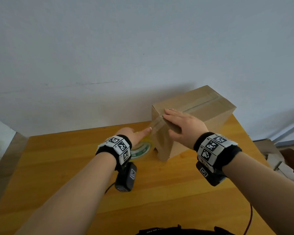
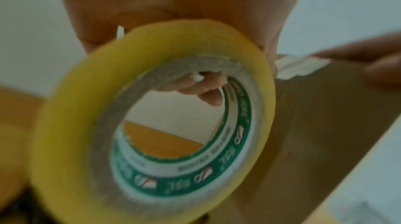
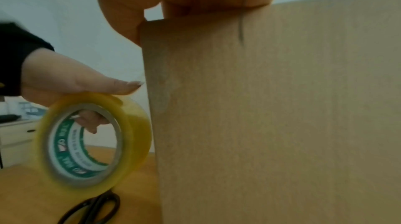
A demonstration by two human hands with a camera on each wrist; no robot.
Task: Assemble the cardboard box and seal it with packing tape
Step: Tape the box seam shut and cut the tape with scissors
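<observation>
A closed cardboard box [image 1: 200, 116] stands on the wooden table [image 1: 75, 175], with clear tape running along its top seam and down its near end. My right hand [image 1: 182, 122] lies flat on the box's near top corner, fingers straight, thumb against the side [image 3: 260, 107]. My left hand [image 1: 134, 134] grips the yellowish roll of packing tape [image 1: 140, 150] beside the box, fingers hooked through its core [image 2: 204, 88]. Its index finger [image 3: 112, 85] points straight at the taped end of the box. The roll [image 3: 93, 142] hangs just above the table.
Black scissors [image 3: 95, 208] lie on the table under the roll, beside the box. A pale wall stands right behind the table. Flat cardboard pieces [image 1: 268, 150] lie off the table's right edge. A red cable [image 1: 249, 219] hangs at the lower right.
</observation>
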